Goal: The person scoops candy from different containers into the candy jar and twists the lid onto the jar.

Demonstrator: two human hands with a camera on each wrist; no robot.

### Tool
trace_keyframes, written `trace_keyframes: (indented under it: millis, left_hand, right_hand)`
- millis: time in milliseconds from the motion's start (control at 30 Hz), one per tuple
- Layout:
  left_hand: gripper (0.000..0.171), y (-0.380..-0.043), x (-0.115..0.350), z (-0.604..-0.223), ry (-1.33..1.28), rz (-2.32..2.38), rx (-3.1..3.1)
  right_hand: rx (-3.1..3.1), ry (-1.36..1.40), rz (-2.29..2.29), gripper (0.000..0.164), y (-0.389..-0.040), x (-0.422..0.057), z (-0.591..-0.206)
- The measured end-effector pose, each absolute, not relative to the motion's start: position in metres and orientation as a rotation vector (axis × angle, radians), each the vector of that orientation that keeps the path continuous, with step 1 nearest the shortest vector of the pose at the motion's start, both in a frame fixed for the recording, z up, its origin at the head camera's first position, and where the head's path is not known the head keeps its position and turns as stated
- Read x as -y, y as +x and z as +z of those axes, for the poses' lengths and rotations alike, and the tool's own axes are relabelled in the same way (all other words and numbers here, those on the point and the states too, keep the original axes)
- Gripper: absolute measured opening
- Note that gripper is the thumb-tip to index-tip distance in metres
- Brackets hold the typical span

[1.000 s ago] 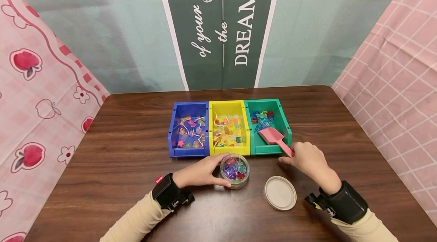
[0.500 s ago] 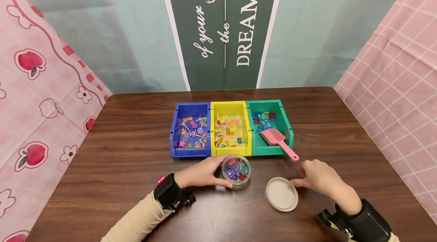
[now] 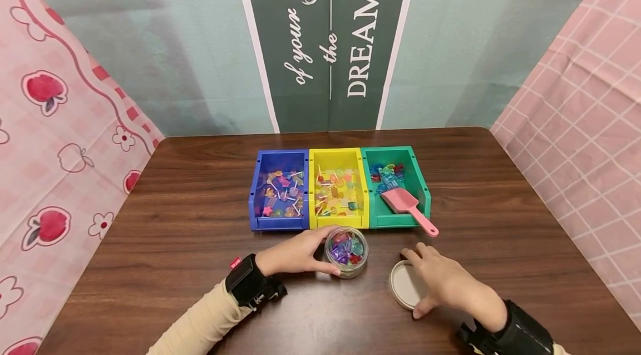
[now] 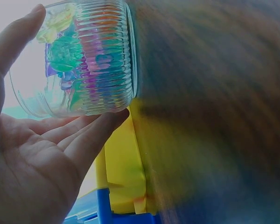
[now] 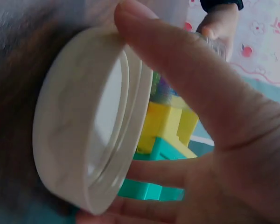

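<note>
My left hand point(image 3: 297, 254) holds a clear ribbed jar point(image 4: 105, 60) standing on the table, its thumb on one side and its fingers along the other. Colourful translucent candy-shaped pieces point(image 3: 345, 248) fill the jar, which has no lid on it. My right hand point(image 3: 443, 280) spans a cream-coloured lid point(image 3: 404, 285) that lies on the table with its hollow side up. In the right wrist view the thumb is by one side of the lid's rim point(image 5: 60, 130) and the fingers reach past the opposite side; whether they press on it is unclear.
Behind the jar stand joined blue point(image 3: 277, 224), yellow point(image 3: 339, 222) and green point(image 3: 393, 221) bins, each with small colourful pieces inside. A pink scoop point(image 3: 403, 202) rests in the green bin, its handle poking over the front edge. Curtains hang around the table point(image 3: 200, 188).
My right hand has let go of the scoop's handle and moved down and left onto the lid, its fingers spreading around it. The left hand has stayed on the jar.
</note>
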State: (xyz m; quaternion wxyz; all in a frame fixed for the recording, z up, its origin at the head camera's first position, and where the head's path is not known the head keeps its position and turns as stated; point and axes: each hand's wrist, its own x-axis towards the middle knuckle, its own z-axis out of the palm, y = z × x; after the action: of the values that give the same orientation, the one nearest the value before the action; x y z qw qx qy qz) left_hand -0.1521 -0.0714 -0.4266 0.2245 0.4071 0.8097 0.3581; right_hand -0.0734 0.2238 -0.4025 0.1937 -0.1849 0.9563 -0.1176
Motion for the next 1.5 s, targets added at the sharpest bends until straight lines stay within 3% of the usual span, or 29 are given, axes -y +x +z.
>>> trace_keyframes:
  millis: [500, 1067, 1500]
  left_hand:
    - [0.084, -0.152, 0.071, -0.425, 1.128, 0.970, -2.246]
    - [0.084, -0.152, 0.072, -0.425, 1.124, 0.978, -2.236]
    - [0.083, -0.153, 0.071, -0.426, 1.133, 0.967, -2.254]
  right_hand:
    - [-2.794, -0.532, -0.245, 0.091, -0.063, -0.210, -0.411]
    - [-2.734, -0.674, -0.261, 0.077, -0.073, -0.210, -0.400]
    - [-2.533, -0.893, -0.679, 0.082, -0.094, -0.217, -0.380]
